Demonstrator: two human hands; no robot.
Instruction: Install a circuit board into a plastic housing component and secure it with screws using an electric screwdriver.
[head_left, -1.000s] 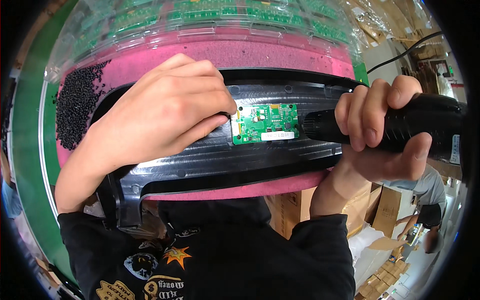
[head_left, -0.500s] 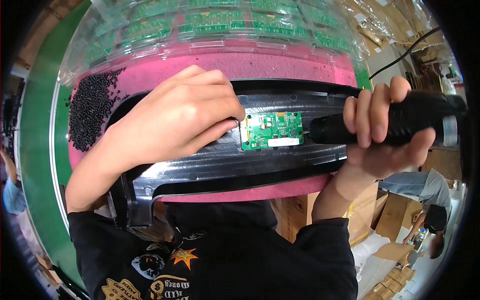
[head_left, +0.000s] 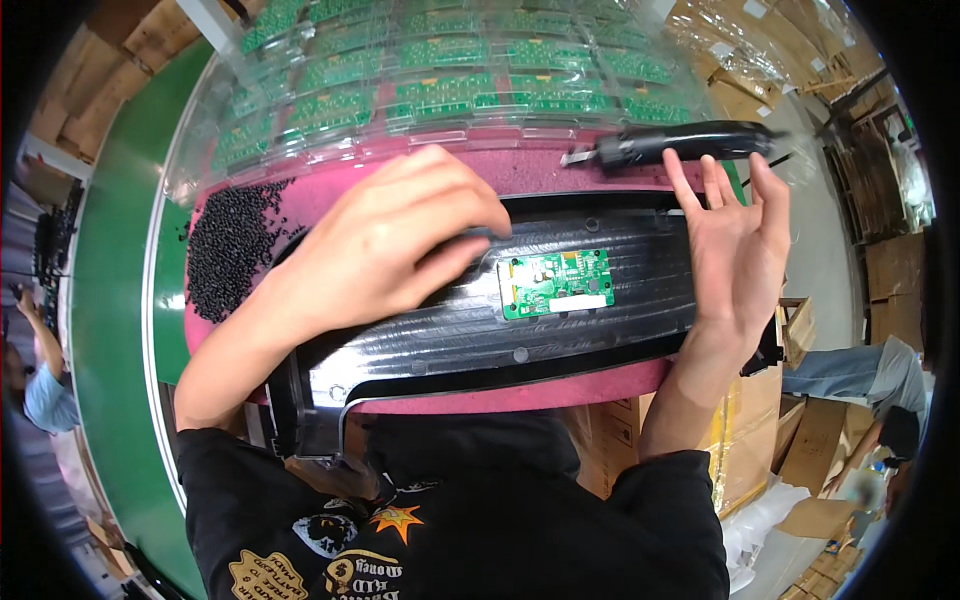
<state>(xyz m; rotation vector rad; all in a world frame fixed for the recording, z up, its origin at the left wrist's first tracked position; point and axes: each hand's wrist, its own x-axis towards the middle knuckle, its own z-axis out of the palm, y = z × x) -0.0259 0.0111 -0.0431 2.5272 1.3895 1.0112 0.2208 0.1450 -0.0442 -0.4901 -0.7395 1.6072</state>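
- The landmark is the long black plastic panel (head_left: 600,330), ribbed and glossy, lying across a pink foam pad (head_left: 560,395) on the desk.
- A small green circuit board (head_left: 556,283) sits flat on the panel, roughly at its middle, with a white strip along its near edge.
- The left hand (head_left: 385,245) rests palm down on the panel's left half, fingers curled loosely over the far edge; its fingertips end just left of the circuit board. It presses on the panel rather than closing around anything.
- The right hand (head_left: 725,245) is at the panel's right end, spread open with the fingers pointing away from the person, and holds nothing. Its palm lies over the panel's right part, just right of the circuit board.
- A black electric screwdriver (head_left: 680,145) lies beyond the panel's far edge, on the pink pad, just past the right fingertips; whether they touch it cannot be told. Its tip points left.
- A heap of small black screws (head_left: 225,250) lies on the pad beyond the panel's left end, near the left wrist.
- Farther beyond the panel, clear plastic trays (head_left: 450,80) hold rows of more green boards.
- Right of the panel, below desk level, stand brown cardboard boxes (head_left: 745,430).
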